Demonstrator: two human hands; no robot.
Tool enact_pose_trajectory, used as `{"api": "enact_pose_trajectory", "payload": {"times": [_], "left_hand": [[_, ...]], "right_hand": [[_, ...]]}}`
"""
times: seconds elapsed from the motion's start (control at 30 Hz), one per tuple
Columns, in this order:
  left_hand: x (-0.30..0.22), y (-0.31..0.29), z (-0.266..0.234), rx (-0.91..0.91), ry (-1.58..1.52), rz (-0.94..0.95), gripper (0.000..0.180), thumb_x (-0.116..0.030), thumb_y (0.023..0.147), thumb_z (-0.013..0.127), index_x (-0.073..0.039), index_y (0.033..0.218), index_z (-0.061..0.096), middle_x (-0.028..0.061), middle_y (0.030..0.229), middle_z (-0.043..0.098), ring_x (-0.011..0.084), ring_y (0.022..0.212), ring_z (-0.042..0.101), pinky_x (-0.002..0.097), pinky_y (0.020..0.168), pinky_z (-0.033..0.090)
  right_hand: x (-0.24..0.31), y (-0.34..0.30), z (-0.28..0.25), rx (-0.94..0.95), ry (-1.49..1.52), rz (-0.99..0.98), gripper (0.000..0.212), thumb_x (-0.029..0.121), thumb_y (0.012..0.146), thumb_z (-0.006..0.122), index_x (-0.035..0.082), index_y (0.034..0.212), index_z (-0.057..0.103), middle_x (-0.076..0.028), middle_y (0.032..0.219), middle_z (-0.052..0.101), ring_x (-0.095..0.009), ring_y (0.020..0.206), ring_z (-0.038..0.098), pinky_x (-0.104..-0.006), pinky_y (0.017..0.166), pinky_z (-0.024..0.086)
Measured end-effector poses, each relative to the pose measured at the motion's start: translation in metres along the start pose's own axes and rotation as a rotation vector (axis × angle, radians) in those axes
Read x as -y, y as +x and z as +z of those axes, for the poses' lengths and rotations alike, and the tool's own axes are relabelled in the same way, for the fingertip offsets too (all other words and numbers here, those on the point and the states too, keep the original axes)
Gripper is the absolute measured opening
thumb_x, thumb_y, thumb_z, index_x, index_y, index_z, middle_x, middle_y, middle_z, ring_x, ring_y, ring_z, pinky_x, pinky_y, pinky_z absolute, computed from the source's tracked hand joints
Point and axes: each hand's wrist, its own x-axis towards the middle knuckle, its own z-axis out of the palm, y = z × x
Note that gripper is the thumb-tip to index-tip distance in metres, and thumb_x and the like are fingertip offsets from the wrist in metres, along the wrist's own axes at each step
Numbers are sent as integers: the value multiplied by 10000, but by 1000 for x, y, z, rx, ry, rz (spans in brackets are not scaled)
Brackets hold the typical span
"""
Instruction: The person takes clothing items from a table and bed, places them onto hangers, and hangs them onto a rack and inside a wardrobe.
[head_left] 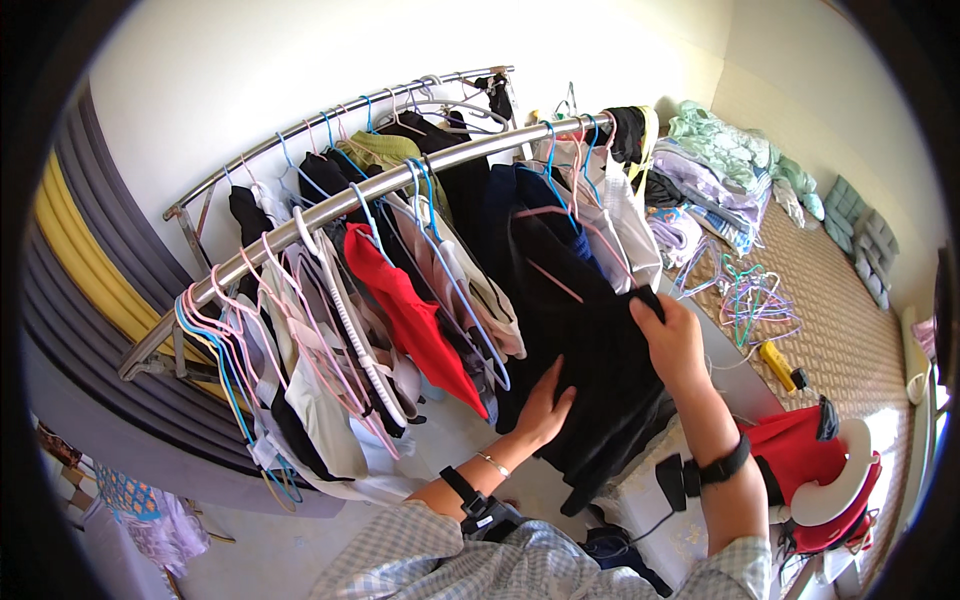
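A black garment (590,370) hangs in front of me at the right part of the near metal rail (350,200), with a pink hanger (610,250) showing at its neck. My right hand (668,338) is closed on the garment's upper right edge, thumb on top. Lower down, my left hand (545,408) rests against the cloth with its fingers apart. A dark blue garment (530,190) hangs just behind the black one. To its right is a whitish garment (625,215). Left of my hands hang a red garment (410,315) and a blue hanger (465,300).
Behind runs a second rail (300,127) with more clothes. On the right, a woven mat (820,270) bears folded clothes (715,165), loose hangers (750,305) and a yellow object (776,366). Something red and white (830,470) stands by my right forearm. Dark and yellow curtains (90,270) hang left.
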Motion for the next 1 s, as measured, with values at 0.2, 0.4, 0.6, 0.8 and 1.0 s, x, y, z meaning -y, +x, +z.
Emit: {"api": "enact_pose_trajectory", "payload": {"times": [0.2, 0.4, 0.6, 0.8, 1.0], "left_hand": [[12, 28, 16, 24, -96, 8, 576, -215, 845, 491, 77, 1286, 262, 274, 1259, 371, 352, 1185, 368, 350, 1001, 279], [46, 44, 27, -11, -119, -155, 549, -217, 888, 440, 120, 1270, 236, 239, 1268, 380, 272, 1207, 353, 326, 1007, 254], [45, 59, 20, -284, -63, -72, 691, -302, 865, 477, 90, 1312, 123, 278, 1343, 189, 365, 1255, 204, 395, 1043, 151], [10, 99, 9, -514, -20, 140, 675, -345, 889, 421, 38, 1344, 100, 268, 1385, 98, 368, 1293, 120, 420, 1049, 105], [-32, 169, -1, -761, 27, 98, 828, -237, 777, 613, 39, 1346, 78, 291, 1382, 73, 365, 1301, 93, 409, 1056, 98]], "right_hand": [[5, 70, 46, -3, -30, -58, 364, 348, 779, 543, -11, 814, 596, -214, 715, 586, -358, 713, 576, -399, 644, 431], [-23, 75, 98, 155, -183, -65, 396, 372, 800, 528, -6, 906, 576, -219, 755, 579, -330, 781, 584, -377, 688, 428], [-41, 59, 77, 230, -75, -8, 542, 312, 713, 648, 27, 1146, 490, -118, 884, 616, -270, 800, 594, -342, 742, 456], [-105, 17, 35, 229, 102, 116, 451, 217, 732, 640, 12, 1111, 507, -64, 776, 594, -126, 655, 547, -249, 601, 447], [-177, -72, -20, 179, 338, 496, 292, 124, 791, 560, -37, 1034, 543, -46, 743, 589, -96, 626, 534, -227, 570, 442]]}}
